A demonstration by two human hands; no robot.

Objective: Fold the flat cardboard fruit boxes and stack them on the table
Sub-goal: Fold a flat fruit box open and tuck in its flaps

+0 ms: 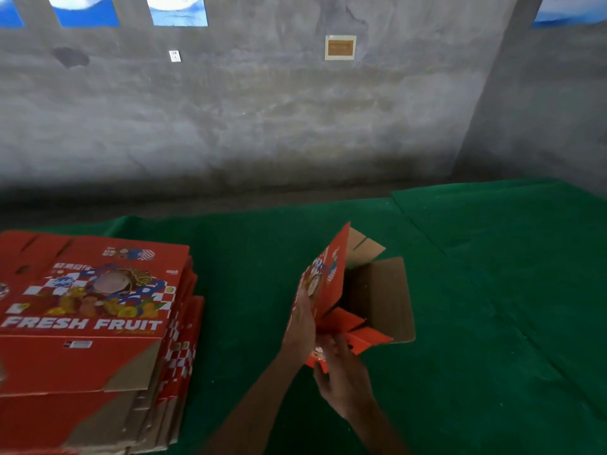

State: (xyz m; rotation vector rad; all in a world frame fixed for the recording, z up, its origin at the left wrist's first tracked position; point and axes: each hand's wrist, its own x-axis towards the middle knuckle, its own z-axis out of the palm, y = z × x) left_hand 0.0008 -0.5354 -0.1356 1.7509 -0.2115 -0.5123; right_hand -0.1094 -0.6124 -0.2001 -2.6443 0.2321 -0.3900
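At five o'clock on the green-clothed table (492, 290), the half-opened red cardboard fruit box (368, 300) is being erected: left hand (300, 326) lies flat against its printed side, right hand (341, 376) pinches a bottom flap. Tucking flaps seems next.

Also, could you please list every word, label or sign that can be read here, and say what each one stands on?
"FRESH FRUIT": white capitals on the top red flat cardboard box of the stack.
Characters above its fruit picture: too blurred to read.
Half-folded red cardboard box: print unreadable.
Tan wall plaque: unreadable.

a bare packing workroom: rough concrete wall (262, 110), green-clothed table (492, 257), stack of flat fruit boxes (92, 323).
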